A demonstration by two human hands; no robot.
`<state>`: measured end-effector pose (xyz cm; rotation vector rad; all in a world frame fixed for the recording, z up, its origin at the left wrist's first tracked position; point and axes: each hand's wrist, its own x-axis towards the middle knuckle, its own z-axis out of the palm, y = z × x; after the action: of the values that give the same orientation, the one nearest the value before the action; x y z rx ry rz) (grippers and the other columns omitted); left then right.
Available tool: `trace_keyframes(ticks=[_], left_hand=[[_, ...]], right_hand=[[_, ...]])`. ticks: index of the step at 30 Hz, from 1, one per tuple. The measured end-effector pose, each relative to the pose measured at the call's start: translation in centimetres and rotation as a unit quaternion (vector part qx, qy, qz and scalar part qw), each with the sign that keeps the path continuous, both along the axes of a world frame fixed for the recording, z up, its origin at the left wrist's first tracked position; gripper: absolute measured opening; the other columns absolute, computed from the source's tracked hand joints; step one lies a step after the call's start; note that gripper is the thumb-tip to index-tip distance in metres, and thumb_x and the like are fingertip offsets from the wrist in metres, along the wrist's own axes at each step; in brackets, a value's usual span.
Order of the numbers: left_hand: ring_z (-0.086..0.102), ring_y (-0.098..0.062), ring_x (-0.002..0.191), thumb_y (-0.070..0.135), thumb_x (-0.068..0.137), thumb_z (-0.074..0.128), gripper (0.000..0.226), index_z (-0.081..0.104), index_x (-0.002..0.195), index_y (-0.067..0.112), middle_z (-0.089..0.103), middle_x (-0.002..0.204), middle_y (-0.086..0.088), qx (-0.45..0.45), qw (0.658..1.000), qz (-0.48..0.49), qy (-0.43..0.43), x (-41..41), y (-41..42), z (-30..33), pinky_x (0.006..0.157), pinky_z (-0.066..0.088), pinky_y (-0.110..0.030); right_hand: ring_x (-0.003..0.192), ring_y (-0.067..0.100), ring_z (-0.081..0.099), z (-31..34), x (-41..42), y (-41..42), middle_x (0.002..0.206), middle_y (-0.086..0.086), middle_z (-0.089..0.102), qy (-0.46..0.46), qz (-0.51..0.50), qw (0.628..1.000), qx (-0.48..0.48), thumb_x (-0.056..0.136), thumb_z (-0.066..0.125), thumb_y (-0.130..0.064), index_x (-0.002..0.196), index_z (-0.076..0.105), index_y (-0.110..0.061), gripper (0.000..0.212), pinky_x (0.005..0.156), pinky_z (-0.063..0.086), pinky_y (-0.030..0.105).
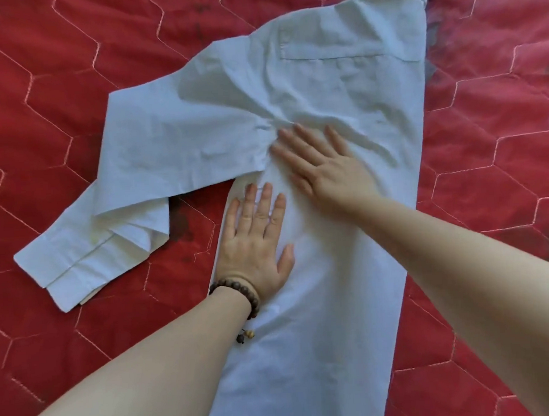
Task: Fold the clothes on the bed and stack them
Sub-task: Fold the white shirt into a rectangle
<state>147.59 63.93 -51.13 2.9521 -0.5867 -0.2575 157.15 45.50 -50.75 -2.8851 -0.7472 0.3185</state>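
Shirt halved lengthwise on bed; sleeves still out. Left hand and right hand press flat, fingers straight. No stack visible; early stage.

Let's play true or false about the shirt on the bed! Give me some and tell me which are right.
1. Both hands lie flat on the shirt. True: left hand, right hand.
2. The shirt is blue with stripes. False: it is plain white.
3. A bead bracelet is on the left wrist. True.
4. The bed cover is green. False: it is red.
5. The sleeves are tucked under the shirt. False: they stick out to the left.
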Motion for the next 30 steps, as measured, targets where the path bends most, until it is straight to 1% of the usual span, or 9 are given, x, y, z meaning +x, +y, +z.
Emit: trace_keyframes(ticks=[4, 8, 10, 13, 16, 19, 22, 26, 30], left_hand=[[0.006, -0.032, 0.149, 0.044, 0.087, 0.039, 0.076, 0.023, 0.152, 0.009, 0.013, 0.161, -0.014, -0.002, 1.000, -0.002, -0.008, 0.0, 0.1, -0.4, 0.120, 0.008, -0.050], [0.007, -0.032, 0.149, 0.044, 0.087, 0.038, 0.076, 0.023, 0.152, 0.008, 0.013, 0.161, -0.014, -0.002, 1.000, -0.002, -0.017, 0.0, 0.1, -0.4, 0.119, 0.012, -0.051], [0.008, -0.032, 0.149, 0.044, 0.087, 0.039, 0.076, 0.024, 0.152, 0.008, 0.014, 0.160, -0.014, -0.007, 1.000, -0.002, -0.016, 0.1, 0.1, -0.3, 0.118, 0.013, -0.052], [0.010, -0.032, 0.148, 0.044, 0.085, 0.041, 0.076, 0.027, 0.151, 0.008, 0.017, 0.159, -0.015, -0.009, 1.000, -0.001, -0.018, 0.1, 0.1, -0.3, 0.117, 0.016, -0.053], [0.011, -0.034, 0.148, 0.043, 0.085, 0.041, 0.076, 0.028, 0.150, 0.007, 0.018, 0.159, -0.016, -0.011, 1.000, -0.005, -0.020, 0.1, 0.1, -0.5, 0.117, 0.015, -0.053], [0.012, -0.034, 0.148, 0.043, 0.085, 0.040, 0.075, 0.028, 0.150, 0.007, 0.019, 0.159, -0.016, -0.016, 1.000, -0.006, -0.014, 0.1, 0.2, -0.5, 0.118, 0.014, -0.052], [0.012, -0.034, 0.148, 0.043, 0.085, 0.039, 0.075, 0.029, 0.150, 0.007, 0.020, 0.158, -0.016, -0.016, 1.000, -0.006, -0.011, 0.1, 0.2, -0.4, 0.118, 0.014, -0.052], [0.015, -0.033, 0.147, 0.040, 0.086, 0.039, 0.071, 0.034, 0.148, 0.005, 0.024, 0.157, -0.016, -0.028, 0.999, -0.002, -0.016, 0.0, 0.1, -0.2, 0.118, 0.015, -0.052], [0.003, -0.030, 0.149, 0.043, 0.092, 0.030, 0.070, 0.018, 0.153, 0.010, 0.010, 0.161, -0.014, 0.005, 1.000, -0.007, 0.016, -0.1, 0.1, 0.3, 0.121, 0.005, -0.047]], right_hand=[[0.149, 0.017, -0.007, -0.1, 9.4, -2.5, 0.162, -0.008, -0.003, 0.022, -0.092, 0.993, -0.076, 0.099, 0.011, -0.052, 0.152, 0.001, -0.039, 0.056, 0.118, -0.008, 0.050], [0.149, 0.021, -0.007, 0.5, 12.1, -0.6, 0.163, 0.002, -0.004, -0.023, -0.186, 0.979, -0.080, 0.100, 0.019, -0.046, 0.154, 0.008, -0.027, 0.058, 0.116, -0.010, 0.056], [0.149, 0.023, 0.004, 0.6, 9.2, 1.6, 0.162, 0.007, 0.008, -0.053, -0.140, 0.988, -0.032, 0.100, 0.028, -0.042, 0.153, 0.019, -0.017, 0.059, 0.116, -0.006, 0.054], [0.149, 0.018, 0.010, 0.5, 3.9, 0.6, 0.161, 0.002, 0.014, -0.006, 0.037, 0.998, -0.046, 0.099, 0.028, -0.048, 0.153, 0.018, -0.024, 0.060, 0.116, -0.006, 0.052], [0.149, 0.015, -0.002, 0.3, 6.7, -6.8, 0.163, -0.001, 0.003, -0.018, -0.138, 0.983, -0.118, 0.096, 0.010, -0.055, 0.153, 0.004, -0.035, 0.061, 0.115, -0.009, 0.059], [0.149, 0.021, -0.009, 0.9, 9.1, -10.7, 0.163, 0.002, -0.002, -0.034, -0.306, 0.938, -0.158, 0.096, 0.006, -0.059, 0.154, 0.000, -0.030, 0.065, 0.113, -0.009, 0.064], [0.149, 0.022, -0.004, 0.6, 5.3, -5.0, 0.162, 0.007, -0.001, -0.059, -0.278, 0.953, -0.108, 0.099, 0.020, -0.050, 0.154, 0.007, -0.018, 0.065, 0.115, -0.007, 0.061], [0.148, 0.023, 0.017, -0.2, -6.5, 3.5, 0.159, 0.007, 0.021, -0.023, -0.142, 0.989, -0.013, 0.098, 0.033, -0.039, 0.151, 0.028, -0.016, 0.058, 0.116, 0.002, 0.059], [0.149, 0.019, 0.008, 0.1, -12.5, -0.8, 0.161, 0.001, 0.013, 0.012, -0.265, 0.962, -0.060, 0.097, 0.022, -0.051, 0.153, 0.016, -0.025, 0.062, 0.116, 0.001, 0.060]])
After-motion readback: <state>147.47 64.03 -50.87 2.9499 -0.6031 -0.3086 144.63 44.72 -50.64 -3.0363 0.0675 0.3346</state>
